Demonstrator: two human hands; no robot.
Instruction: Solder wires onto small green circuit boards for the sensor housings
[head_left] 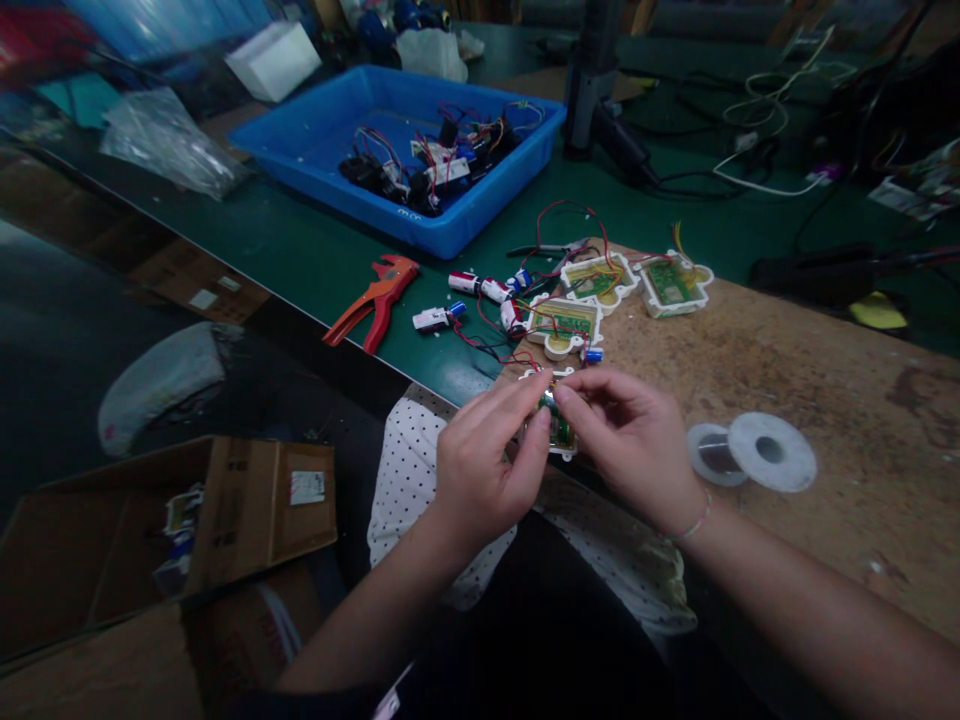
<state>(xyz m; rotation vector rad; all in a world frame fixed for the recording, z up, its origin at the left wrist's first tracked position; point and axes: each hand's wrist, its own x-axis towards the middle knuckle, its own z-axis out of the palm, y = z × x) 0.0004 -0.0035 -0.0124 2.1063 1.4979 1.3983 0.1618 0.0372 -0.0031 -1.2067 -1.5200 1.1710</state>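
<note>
A white plastic housing with a green circuit board point(561, 437) sits at the near edge of the brown board, partly covered by my fingers. My left hand point(491, 450) is closed over its left side, thumb and index finger pinched together. From the right, my right hand point(634, 435) pinches at the same spot. What lies between the fingertips is small and mostly hidden. Just beyond are three more white housings with circuit boards: one close by point(564, 325), one behind it point(600, 280), one to the right point(673, 283). Red and black wires link them to wrapped cylindrical parts point(495, 290).
Orange-handled wire strippers point(375, 303) lie on the green table, left of the wired parts. Behind stands a blue tray point(300, 165) with wired assemblies. A solder spool point(772, 452) rests right of my right hand. An open cardboard box point(259, 505) is on the lower left.
</note>
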